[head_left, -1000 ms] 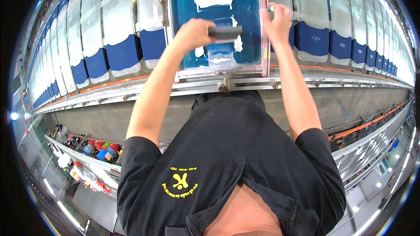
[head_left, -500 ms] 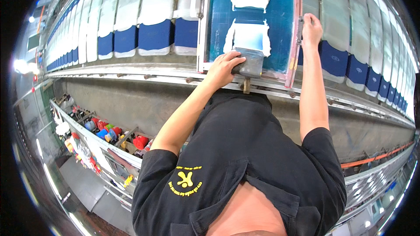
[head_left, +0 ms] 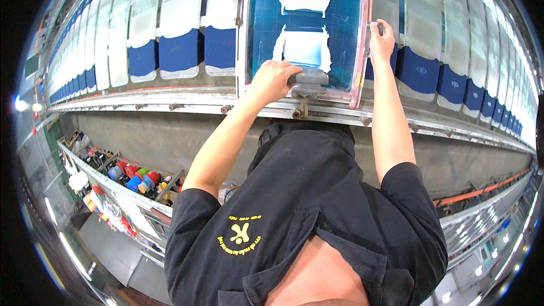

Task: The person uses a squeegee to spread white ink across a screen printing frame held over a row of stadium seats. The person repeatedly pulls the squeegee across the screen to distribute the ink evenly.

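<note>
The left hand (head_left: 272, 79) is closed around the grey squeegee handle (head_left: 309, 77), which lies at the near end of the blue printing screen (head_left: 266, 28). The right hand (head_left: 381, 39) grips the pale frame (head_left: 362, 51) of this screen, to the right of the squeegee. Under the screen, a white and blue garment panel (head_left: 180, 39) lies just left. If the right hand loosens, the frame may shift and the print can smear.

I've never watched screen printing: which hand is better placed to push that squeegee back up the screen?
Probably the left hand: it already grips the squeegee at the near edge of the blue screen. The right hand is closed on the frame's right side, apparently steadying it.
</note>
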Demonstrator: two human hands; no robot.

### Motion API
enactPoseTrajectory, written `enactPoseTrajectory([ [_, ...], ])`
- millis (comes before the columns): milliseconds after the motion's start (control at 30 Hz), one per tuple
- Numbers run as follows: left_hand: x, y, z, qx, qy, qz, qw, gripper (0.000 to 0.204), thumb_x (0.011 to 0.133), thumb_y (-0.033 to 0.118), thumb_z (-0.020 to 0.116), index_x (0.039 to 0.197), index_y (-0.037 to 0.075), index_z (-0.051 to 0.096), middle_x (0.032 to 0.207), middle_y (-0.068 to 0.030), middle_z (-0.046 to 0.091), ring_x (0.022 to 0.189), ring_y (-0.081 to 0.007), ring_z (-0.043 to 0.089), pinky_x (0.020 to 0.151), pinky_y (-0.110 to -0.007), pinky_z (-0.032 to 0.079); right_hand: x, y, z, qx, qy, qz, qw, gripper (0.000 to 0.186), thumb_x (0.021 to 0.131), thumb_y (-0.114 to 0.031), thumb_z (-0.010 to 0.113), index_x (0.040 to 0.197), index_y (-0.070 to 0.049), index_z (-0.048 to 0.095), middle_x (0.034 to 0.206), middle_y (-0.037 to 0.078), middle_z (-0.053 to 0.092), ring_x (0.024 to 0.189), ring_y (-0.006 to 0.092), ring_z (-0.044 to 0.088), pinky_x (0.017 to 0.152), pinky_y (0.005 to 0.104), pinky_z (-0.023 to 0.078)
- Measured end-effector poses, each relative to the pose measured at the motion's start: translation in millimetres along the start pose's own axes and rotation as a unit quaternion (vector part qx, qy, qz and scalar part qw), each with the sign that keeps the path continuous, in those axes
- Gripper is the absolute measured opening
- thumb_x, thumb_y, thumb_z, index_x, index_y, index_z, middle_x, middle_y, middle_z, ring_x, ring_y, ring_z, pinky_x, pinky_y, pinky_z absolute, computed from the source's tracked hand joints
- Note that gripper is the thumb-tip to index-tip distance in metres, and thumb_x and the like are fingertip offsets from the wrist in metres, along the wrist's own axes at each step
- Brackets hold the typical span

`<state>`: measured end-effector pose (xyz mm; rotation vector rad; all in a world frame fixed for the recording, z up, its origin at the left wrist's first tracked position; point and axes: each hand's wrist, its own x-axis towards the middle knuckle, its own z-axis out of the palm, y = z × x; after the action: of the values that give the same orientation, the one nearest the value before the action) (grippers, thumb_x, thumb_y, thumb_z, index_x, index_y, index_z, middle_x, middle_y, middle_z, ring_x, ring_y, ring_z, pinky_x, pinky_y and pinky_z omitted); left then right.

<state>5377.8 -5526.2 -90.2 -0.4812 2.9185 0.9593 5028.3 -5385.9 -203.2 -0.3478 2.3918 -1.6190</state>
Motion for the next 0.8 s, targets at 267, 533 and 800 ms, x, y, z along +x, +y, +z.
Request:
enactPoseTrajectory([
  [267,90.8,-27.1,-58.0,-0.04,-0.022,-0.045,0.998,0.033,0.092,0.023,0.083,0.123,0.013,0.079,0.106,-0.0131,0.079,0.098,-0.0335,0.076,0.087,-0.046,0.059,-15.1,-18.7,1.1,-0.134,-0.006,0.008,0.991,0.044,0.096,-0.036,0.078,0.13,-0.009,0.071,0.111,0.011,0.077,0.101,0.0238,0.074,0.094,0.037,0.055],
  [533,139.5,-60.1,-63.1,-0.026,-0.062,-0.087,0.994,0.032,0.09,0.019,0.084,0.12,0.009,0.078,0.1,-0.0189,0.08,0.094,-0.0393,0.076,0.086,-0.047,0.059,-36.6,-112.9,36.6,-0.202,-0.086,-0.329,0.918,0.061,0.094,-0.058,0.077,0.128,-0.007,0.074,0.126,0.016,0.072,0.124,0.0374,0.065,0.108,0.0526,0.048],
  [800,92.9,-50.0,-32.4,0.008,-0.019,-0.056,0.998,0.025,0.087,0.021,0.084,0.111,0.02,0.078,0.102,-0.0094,0.076,0.097,-0.0349,0.074,0.084,-0.048,0.06,-118.6,-115.7,56.1,-0.257,-0.261,-0.334,0.869,0.033,0.081,-0.018,0.088,0.104,-0.009,0.065,0.1,0.01,0.068,0.097,0.0335,0.068,0.083,0.0488,0.051],
])
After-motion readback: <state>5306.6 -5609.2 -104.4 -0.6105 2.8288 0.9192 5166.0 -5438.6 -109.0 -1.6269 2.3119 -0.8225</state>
